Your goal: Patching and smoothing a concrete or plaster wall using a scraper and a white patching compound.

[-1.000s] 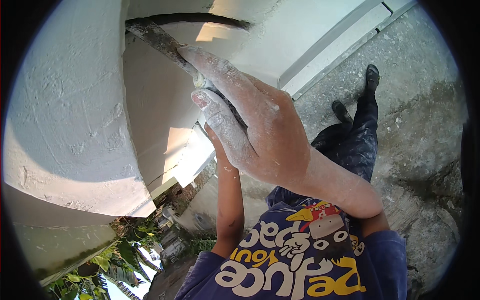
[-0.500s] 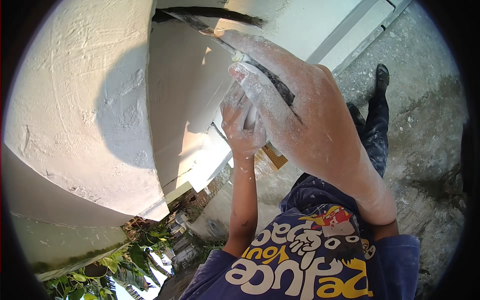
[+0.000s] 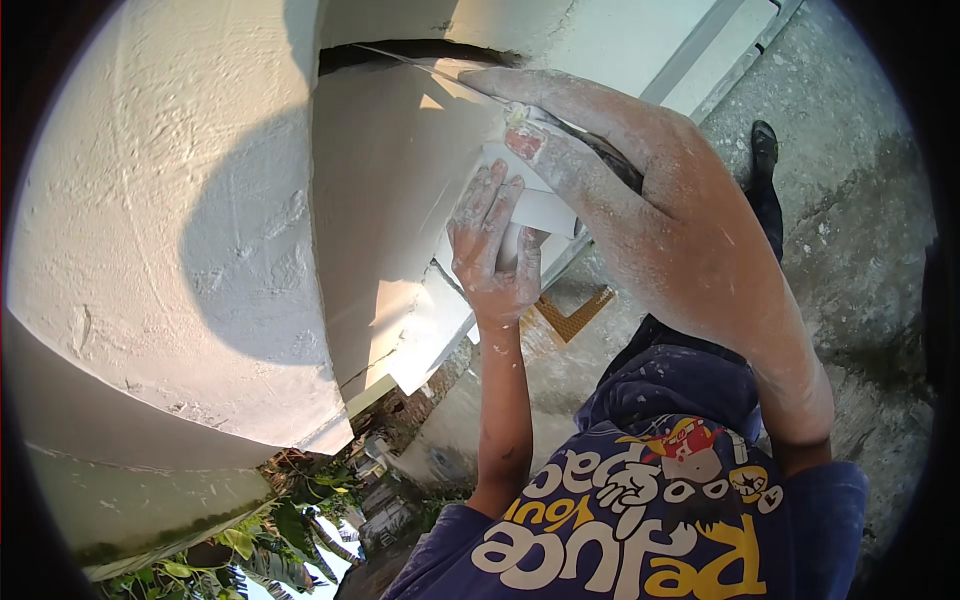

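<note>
My right hand point(image 3: 620, 170), coated in white powder, is closed round the dark handle point(image 3: 608, 152) of a putty knife. Its thin blade point(image 3: 435, 72) is seen nearly edge-on and points up-left to the dark gap point(image 3: 420, 50) between pale wall faces. A small off-white lump sits by the thumb tip. Lower and to the left, my left hand point(image 3: 497, 255) has its fingers stretched out and apart against a white surface. A white angular piece point(image 3: 543, 212) shows beside its fingers; whether the hand touches that piece, I cannot tell.
A rough cream wall edge point(image 3: 250, 250) bulges close at the left, with a round shadow on it. A yellow-brown angled piece point(image 3: 577, 320) lies beyond my left wrist. Stained concrete floor point(image 3: 850, 270) spreads at the right, and green plants point(image 3: 290, 520) grow at the lower left.
My right hand and the putty knife have shifted right and slightly down in view, the blade turning more edge-on. My left hand's fingers have spread, and the white angular piece shows more. The view has shifted too.
</note>
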Demonstrator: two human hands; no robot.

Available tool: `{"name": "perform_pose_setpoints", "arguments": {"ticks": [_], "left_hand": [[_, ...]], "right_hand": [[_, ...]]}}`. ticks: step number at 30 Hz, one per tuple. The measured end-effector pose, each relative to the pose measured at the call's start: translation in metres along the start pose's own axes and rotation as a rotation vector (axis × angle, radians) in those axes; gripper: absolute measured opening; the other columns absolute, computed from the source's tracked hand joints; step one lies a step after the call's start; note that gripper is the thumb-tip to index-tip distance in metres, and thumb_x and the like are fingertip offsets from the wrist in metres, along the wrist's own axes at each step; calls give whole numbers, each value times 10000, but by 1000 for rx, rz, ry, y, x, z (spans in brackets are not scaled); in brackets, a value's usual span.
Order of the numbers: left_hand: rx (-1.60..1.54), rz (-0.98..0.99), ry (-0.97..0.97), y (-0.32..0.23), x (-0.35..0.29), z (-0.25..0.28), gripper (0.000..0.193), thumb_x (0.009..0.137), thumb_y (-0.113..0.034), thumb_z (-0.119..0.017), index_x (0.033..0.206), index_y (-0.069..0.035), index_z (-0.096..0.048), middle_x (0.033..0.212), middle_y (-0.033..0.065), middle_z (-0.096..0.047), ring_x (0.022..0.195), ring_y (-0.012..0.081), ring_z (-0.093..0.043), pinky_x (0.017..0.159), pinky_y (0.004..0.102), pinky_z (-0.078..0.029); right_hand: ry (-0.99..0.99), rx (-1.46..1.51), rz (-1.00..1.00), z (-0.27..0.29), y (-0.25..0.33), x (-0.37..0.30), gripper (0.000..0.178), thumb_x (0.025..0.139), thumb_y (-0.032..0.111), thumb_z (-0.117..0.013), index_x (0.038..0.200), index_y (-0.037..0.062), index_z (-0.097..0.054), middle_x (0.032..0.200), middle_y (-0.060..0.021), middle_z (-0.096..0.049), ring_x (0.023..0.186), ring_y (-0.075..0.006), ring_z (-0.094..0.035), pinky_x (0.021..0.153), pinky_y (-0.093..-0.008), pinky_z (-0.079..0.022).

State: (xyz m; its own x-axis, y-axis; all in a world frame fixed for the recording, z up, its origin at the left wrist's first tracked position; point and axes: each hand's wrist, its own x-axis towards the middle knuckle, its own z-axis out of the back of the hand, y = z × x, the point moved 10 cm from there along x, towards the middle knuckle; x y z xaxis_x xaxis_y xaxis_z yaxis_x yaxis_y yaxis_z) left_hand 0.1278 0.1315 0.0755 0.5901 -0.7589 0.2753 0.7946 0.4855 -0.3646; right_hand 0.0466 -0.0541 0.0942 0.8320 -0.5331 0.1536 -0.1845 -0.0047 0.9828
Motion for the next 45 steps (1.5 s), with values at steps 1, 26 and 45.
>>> {"name": "perform_pose_setpoints", "arguments": {"ticks": [1, 26, 45], "left_hand": [[-1, 1, 1, -1, 2, -1, 405, 850, -135, -661, 1241, -50, -729, 1372, 151, -659, 1309, 374, -580, 1120, 470, -399], [-58, -4, -27, -2, 4, 2, 389, 883, -170, -650, 1250, -65, -728, 1386, 141, -650, 1322, 346, -574, 1143, 470, -380], [-14, -54, -39, -4, 6, 2, 409, 859, -165, -680, 1242, -28, -715, 1350, 174, -666, 1284, 362, -607, 1107, 441, -425]], "right_hand": [[3, -5, 3, -2, 1, -2, 395, 1052, 233, -550, 1396, 47, -606, 1139, -164, -738, 815, -179, -689, 814, -332, -548], [34, -206, -109, -19, -6, -4, 475, 979, 129, -561, 1445, 36, -547, 1224, -275, -672, 1037, -402, -687, 1003, -436, -491], [15, -315, -45, -3, -4, -1, 542, 879, 55, -565, 1419, 12, -572, 939, -284, -686, 879, -404, -681, 898, -457, -543]]}}
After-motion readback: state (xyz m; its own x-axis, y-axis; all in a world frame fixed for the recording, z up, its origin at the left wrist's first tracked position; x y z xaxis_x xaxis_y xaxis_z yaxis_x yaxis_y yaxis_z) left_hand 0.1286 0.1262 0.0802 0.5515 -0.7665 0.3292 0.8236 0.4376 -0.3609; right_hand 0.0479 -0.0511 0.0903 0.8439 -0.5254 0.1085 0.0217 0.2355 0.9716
